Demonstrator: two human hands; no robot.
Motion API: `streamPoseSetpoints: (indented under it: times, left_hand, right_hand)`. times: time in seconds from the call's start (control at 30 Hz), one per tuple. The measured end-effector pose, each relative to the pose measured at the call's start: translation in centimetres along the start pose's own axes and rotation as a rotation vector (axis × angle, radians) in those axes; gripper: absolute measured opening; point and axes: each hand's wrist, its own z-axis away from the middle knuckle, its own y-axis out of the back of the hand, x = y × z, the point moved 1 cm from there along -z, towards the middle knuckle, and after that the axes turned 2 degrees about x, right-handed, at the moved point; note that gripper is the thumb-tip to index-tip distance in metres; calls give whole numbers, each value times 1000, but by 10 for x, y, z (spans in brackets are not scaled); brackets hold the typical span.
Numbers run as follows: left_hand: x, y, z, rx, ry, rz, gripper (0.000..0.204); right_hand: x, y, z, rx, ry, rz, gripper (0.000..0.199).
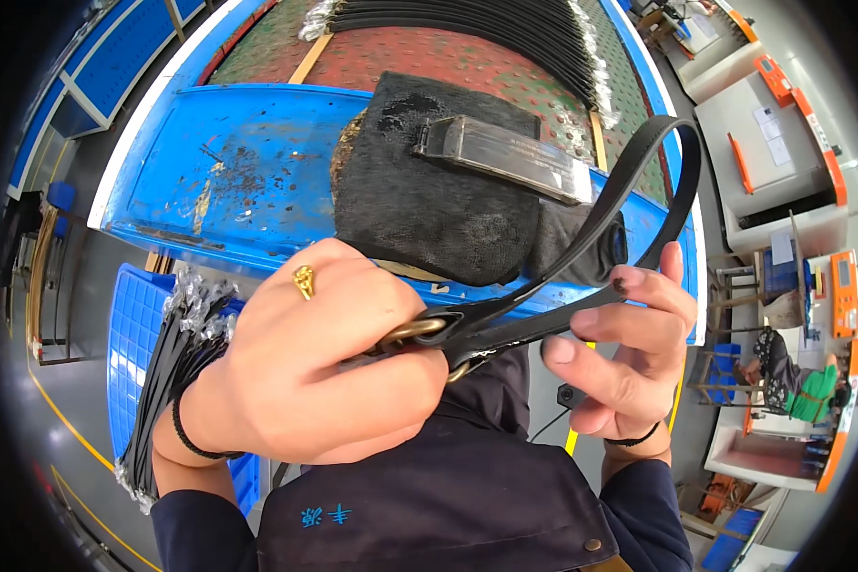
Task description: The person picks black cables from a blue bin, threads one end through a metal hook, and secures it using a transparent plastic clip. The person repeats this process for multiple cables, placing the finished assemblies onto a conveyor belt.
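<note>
My left hand, with a gold ring and a dark wrist cord, is closed round the end of a black strap with brass-coloured ring hardware. The strap rises from this fist, arches up to the right in a loop and comes back down. At its lower run my right hand has curled fingers against the strap; the fingertips are smudged dark. How firmly those fingers pinch is hard to tell. Beyond the hands, a dark cloth-covered pad lies on the blue bench, with a long clear-lidded case on it.
The blue bench top is stained with black marks. A row of black straps with plastic-wrapped ends lies on the red-green surface behind. At left, a blue crate holds more wrapped straps. Another person sits at far right.
</note>
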Motion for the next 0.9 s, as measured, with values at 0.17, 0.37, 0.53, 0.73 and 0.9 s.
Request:
streamPoseSetpoints:
  times: [0.17,0.37,0.53,0.73,0.9]
  left_hand:
    - [1,2,1,-5,7,17,16]
    - [0,2,3,-2,6,27,16]
    - [-6,1,7,56,10,38,17]
    - [-9,-3,14,113,92,48,17]
    - [-9,-4,13,98,81,83,16]
  right_hand:
    - [-1,-6,-4,-27,16,-28,42]
    - [6,-7,3,37,-73,23,46]
    - [26,-11,43,635,-66,76,53]
    - [60,-29,89,72,-527,326,33]
    - [59,-27,89,-202,-597,507,30]
